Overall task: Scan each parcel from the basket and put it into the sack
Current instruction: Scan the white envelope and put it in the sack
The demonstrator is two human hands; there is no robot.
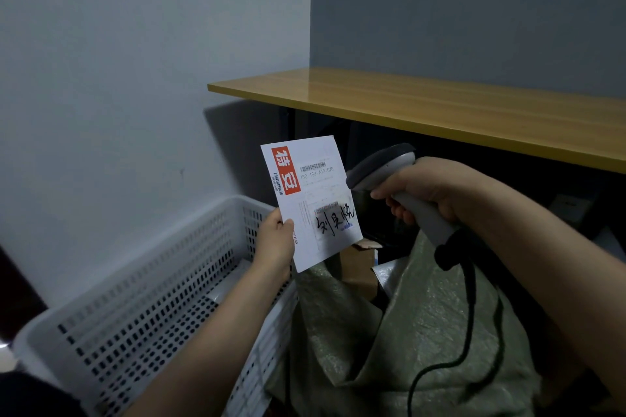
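Note:
My left hand (276, 242) grips the lower left corner of a flat white parcel (311, 200) with a red label block, barcodes and black handwriting, holding it upright above the basket's far corner. My right hand (430, 188) is closed around a grey handheld scanner (382, 167), its head aimed at the parcel's right edge, almost touching it. A black cable (474, 338) hangs from the scanner's handle. The white perforated basket (135, 308) sits at lower left. The green woven sack (389, 342) stands open at lower centre, with a brown cardboard box (360, 266) inside.
A wooden table top (440, 108) runs across the upper right, with dark space beneath it. Grey walls meet in a corner behind. A flat pale parcel (233, 281) lies in the basket, mostly hidden by my left forearm.

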